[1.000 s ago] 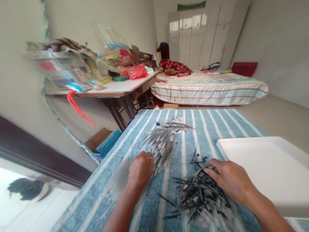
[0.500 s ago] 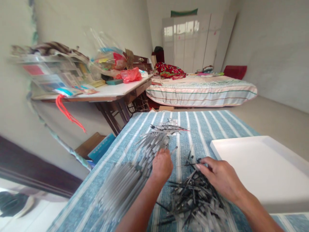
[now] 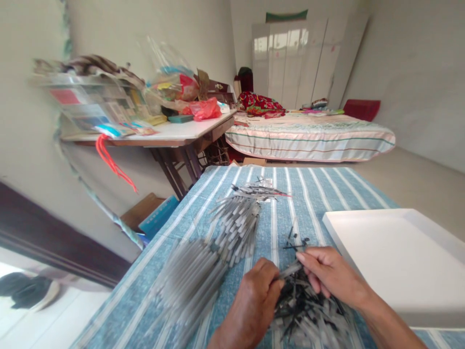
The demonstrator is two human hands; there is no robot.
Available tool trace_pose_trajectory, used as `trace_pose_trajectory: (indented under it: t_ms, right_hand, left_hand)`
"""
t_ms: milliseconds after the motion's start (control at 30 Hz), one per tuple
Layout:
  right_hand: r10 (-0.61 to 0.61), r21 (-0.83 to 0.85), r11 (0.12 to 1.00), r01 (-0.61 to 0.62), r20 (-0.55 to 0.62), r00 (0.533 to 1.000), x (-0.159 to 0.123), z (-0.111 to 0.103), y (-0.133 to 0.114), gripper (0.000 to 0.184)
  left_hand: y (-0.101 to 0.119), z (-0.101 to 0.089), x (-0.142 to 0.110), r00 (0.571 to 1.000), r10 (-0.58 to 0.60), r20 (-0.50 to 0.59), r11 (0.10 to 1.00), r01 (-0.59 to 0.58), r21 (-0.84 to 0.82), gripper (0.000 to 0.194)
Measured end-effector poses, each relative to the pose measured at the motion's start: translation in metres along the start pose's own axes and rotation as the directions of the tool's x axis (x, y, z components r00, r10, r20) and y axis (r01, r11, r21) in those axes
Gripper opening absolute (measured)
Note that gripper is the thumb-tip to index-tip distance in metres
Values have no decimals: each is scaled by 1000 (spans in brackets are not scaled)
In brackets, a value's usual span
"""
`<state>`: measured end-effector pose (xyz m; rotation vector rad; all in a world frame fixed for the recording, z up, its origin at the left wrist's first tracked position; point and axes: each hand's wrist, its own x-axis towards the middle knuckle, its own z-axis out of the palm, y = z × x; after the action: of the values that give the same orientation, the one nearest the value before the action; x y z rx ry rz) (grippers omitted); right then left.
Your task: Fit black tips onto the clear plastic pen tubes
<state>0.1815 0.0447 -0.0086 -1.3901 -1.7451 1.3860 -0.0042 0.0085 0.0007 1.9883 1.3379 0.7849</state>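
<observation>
A heap of thin black and clear refills (image 3: 308,312) lies on the blue striped cloth (image 3: 316,194) in front of me. To its left runs a long pile of grey pen barrels (image 3: 225,232). My left hand (image 3: 254,303) is closed at the left edge of the black heap, pinching one grey barrel (image 3: 290,270). My right hand (image 3: 329,274) rests on top of the heap, its fingertips meeting the same barrel.
A white tray (image 3: 403,261) lies on the cloth at the right. A cluttered desk (image 3: 174,131) stands along the left wall, with a bed (image 3: 312,135) and white wardrobe (image 3: 298,63) behind. Boxes (image 3: 152,218) sit on the floor at the left.
My left hand has left the grey barrel pile and moved right to the black heap, carrying one barrel. My right hand has stayed on the heap, fingers now at the barrel.
</observation>
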Motion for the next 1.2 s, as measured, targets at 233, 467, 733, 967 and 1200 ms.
trace_pose_trajectory:
  t_ms: [233, 467, 733, 967, 1200]
  right_hand:
    - [-60, 74, 996, 50, 138, 989, -2, 0, -4, 30]
    - [-74, -7, 997, 75, 56, 996, 2, 3, 0, 34]
    - [-77, 113, 992, 63, 126, 989, 0, 4, 2, 21]
    - [-39, 107, 994, 25, 137, 990, 1, 6, 4, 22]
    - [-42, 86, 996, 32, 117, 992, 3, 6, 6, 26]
  left_hand:
    - [-9, -2, -4, 999, -9, 44, 1000, 10, -6, 13]
    - [-11, -4, -4, 999, -14, 37, 1000, 14, 18, 15]
    - [-12, -4, -4, 999, -31, 23, 1000, 31, -2, 14]
    - [-13, -3, -3, 999, -41, 25, 999, 42, -26, 14]
    - [-14, -4, -3, 998, -64, 27, 998, 65, -22, 14]
